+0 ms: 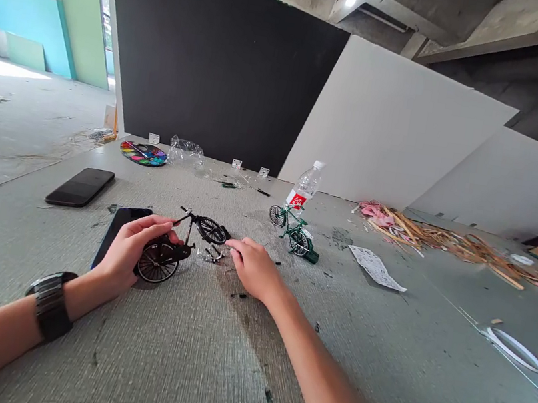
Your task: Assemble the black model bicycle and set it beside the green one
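Observation:
A black model bicycle (159, 262) stands tilted in front of me, its front wheel turned to the right. My left hand (133, 245) is closed round the middle of its frame, hiding part of it. My right hand (253, 266) reaches in from the right with its index finger stretched out to the edge of the front wheel (212, 231); the thumb is apart below it. Small silver parts (213, 255) lie between the hands. Near the right hand, a small black piece (239, 295) rests on the table.
A green model bicycle (295, 230) stands in front of a plastic bottle (306, 183). A phone (81, 187) lies left, a dark flat device (115, 232) behind my left hand. A paint palette (143, 154), a printed sheet (377, 268) and wood strips (445, 240) lie farther out.

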### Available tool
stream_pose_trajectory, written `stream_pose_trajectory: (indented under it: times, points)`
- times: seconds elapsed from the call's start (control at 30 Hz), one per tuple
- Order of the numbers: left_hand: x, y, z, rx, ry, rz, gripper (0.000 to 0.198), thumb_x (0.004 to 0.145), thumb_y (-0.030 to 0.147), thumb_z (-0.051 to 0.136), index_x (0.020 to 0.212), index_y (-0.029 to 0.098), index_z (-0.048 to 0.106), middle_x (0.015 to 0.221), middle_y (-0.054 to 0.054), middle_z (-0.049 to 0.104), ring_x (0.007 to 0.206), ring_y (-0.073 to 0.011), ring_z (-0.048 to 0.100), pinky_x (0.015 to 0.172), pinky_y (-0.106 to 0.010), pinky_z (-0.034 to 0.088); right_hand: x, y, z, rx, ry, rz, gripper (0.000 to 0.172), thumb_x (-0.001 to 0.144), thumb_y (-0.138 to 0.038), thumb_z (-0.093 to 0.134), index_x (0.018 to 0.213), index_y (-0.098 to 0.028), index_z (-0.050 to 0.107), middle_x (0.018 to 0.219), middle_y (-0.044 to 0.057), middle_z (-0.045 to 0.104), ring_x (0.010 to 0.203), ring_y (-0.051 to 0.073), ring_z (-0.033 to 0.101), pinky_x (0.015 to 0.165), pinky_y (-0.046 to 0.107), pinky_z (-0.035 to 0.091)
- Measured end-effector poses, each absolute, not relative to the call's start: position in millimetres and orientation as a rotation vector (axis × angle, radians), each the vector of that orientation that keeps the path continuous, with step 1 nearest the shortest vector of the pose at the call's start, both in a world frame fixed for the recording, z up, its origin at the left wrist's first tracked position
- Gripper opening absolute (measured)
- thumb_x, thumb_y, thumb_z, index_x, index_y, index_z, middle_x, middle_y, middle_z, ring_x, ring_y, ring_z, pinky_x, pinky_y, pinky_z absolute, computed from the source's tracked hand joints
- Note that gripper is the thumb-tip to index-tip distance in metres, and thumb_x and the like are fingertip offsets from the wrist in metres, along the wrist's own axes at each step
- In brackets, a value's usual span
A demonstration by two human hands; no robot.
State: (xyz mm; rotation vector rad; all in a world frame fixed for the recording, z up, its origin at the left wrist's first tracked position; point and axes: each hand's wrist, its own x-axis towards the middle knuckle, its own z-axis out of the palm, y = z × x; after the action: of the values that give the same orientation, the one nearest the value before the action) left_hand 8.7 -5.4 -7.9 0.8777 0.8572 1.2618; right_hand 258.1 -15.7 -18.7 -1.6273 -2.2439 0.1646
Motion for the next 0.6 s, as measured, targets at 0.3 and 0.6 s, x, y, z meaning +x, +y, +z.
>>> stream_pose_trajectory:
  times: [0.3,0.6]
  points:
    - [8.4,-6.5,-8.4,0.859,0.873,1.267,0.027,0.064,0.035,0.083,0.082,0.019,0.071,0.069,-0.003,0.068,0.062,-0.0185,0.065,0.050,-0.023,0.051,244.8,-9.6,-23.9,-1.607,-2.315,0.097,0.032,0.099,-0.018,0.037,0.110,-0.020,0.067,0.105,0.007,0.062,0.090,0.016,0.061,0.080,0.028,0.044]
    - [8.5,-4.6,-11.7,0.885,0.876,1.267,0.025,0.066,0.037,0.081,0.080,0.019,0.071,0.070,-0.005,0.068,0.065,-0.0194,0.066,0.051,-0.023,0.052,240.8,-4.4,-28.8,-1.639,-2.335,0.069,0.027,0.098,-0.016,0.038,0.087,-0.018,0.063,0.101,0.007,0.059,0.081,0.015,0.059,0.076,0.030,0.044]
